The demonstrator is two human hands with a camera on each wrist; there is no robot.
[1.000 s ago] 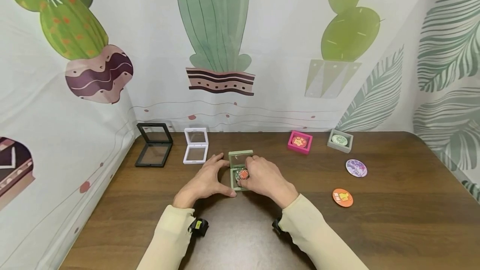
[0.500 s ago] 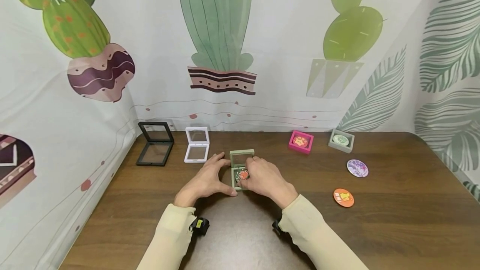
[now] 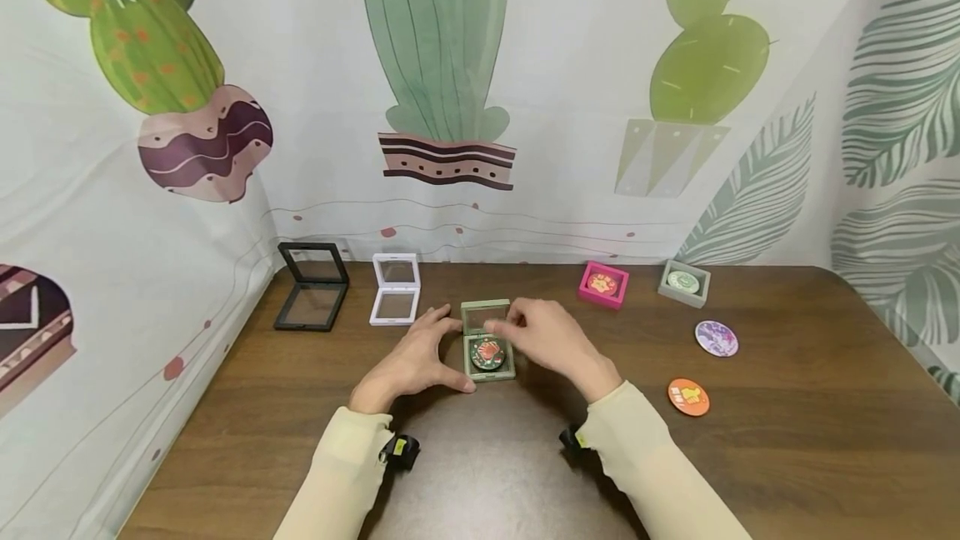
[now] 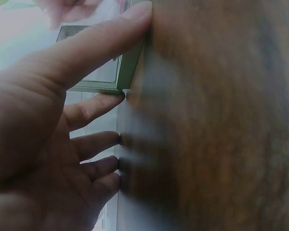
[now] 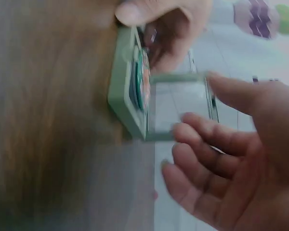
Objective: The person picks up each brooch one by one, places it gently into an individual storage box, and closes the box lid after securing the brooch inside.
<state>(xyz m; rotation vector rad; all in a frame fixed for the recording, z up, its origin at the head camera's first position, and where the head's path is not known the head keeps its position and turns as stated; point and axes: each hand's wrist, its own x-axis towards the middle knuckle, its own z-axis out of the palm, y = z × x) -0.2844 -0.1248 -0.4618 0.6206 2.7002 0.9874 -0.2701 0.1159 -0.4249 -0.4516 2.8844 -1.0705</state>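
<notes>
A small green display case [image 3: 490,377] stands unfolded on the table, its clear lid [image 3: 480,319] raised. Inside the lower half lies a round dark-green badge [image 3: 488,354] with a red shell-like picture. My left hand [image 3: 412,361] is beside the case's left side, thumb at the front corner and index finger at the side; in the left wrist view its fingers [image 4: 98,144] are mostly straight. My right hand [image 3: 551,340] is by the raised lid, fingers loosely bent and holding nothing. In the right wrist view its thumb is near the lid's edge; contact is unclear.
Unfolded black [image 3: 309,327] and white [image 3: 394,322] cases stand at back left. Pink [image 3: 602,301] and grey [image 3: 682,298] cases with badges sit at back right. A purple badge [image 3: 717,338] and an orange badge [image 3: 688,397] lie at right. A printed cloth [image 3: 570,215] hangs behind the table.
My right hand has let go of the round badge and moved up and right, so the badge now shows fully in the green case. The left hand has stayed in place.
</notes>
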